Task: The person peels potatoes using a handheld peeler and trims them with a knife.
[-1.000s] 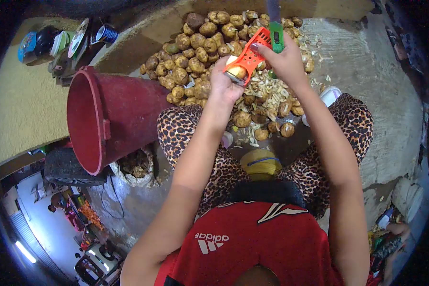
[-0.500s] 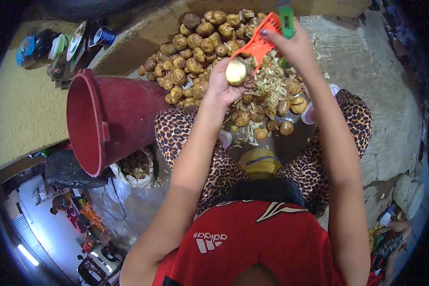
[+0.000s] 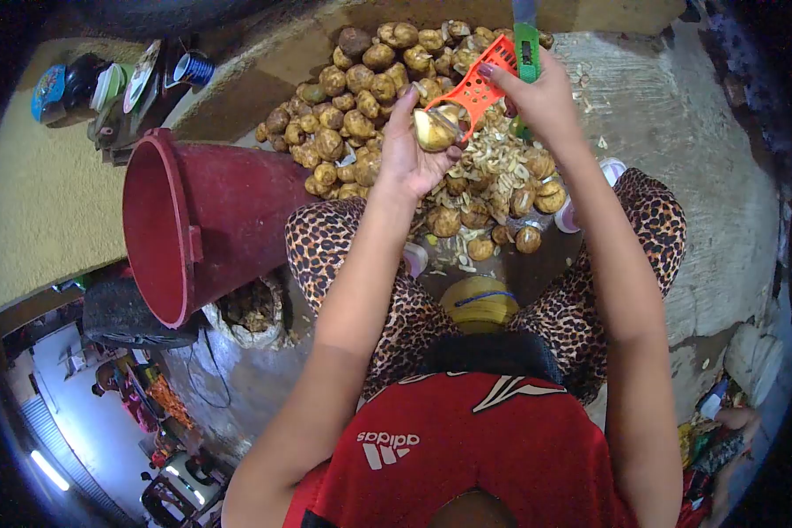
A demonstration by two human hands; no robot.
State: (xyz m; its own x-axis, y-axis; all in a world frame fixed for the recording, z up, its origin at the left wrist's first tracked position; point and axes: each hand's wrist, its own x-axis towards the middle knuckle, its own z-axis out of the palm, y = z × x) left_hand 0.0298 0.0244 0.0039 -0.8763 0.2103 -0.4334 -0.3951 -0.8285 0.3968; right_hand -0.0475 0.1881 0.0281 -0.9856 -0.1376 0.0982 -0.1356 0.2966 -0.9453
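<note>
A partly peeled potato (image 3: 435, 132) with a pale face rests in my left hand (image 3: 409, 154), fingers curled round it. My right hand (image 3: 541, 101) grips an orange peeler (image 3: 479, 91), whose blade end is at the potato. A knife with a green handle (image 3: 526, 55) is also held in my right hand, its blade pointing away from me. Beyond and beneath my hands lies a heap of brown unpeeled potatoes (image 3: 359, 88), with pale peelings (image 3: 499, 163) scattered at its near right side.
A large red bucket (image 3: 229, 211) lies on its side at the left. Behind it are a blue cup (image 3: 194, 68) and dishes on a ledge. An open sack (image 3: 253, 317) and a tyre (image 3: 132, 312) are lower left. A yellow container (image 3: 480, 308) stands between my legs. People are visible far lower left.
The peeler moved away from the potato, up and right, then came back to it. In my left hand the potato has turned, and the thumb has lifted.
</note>
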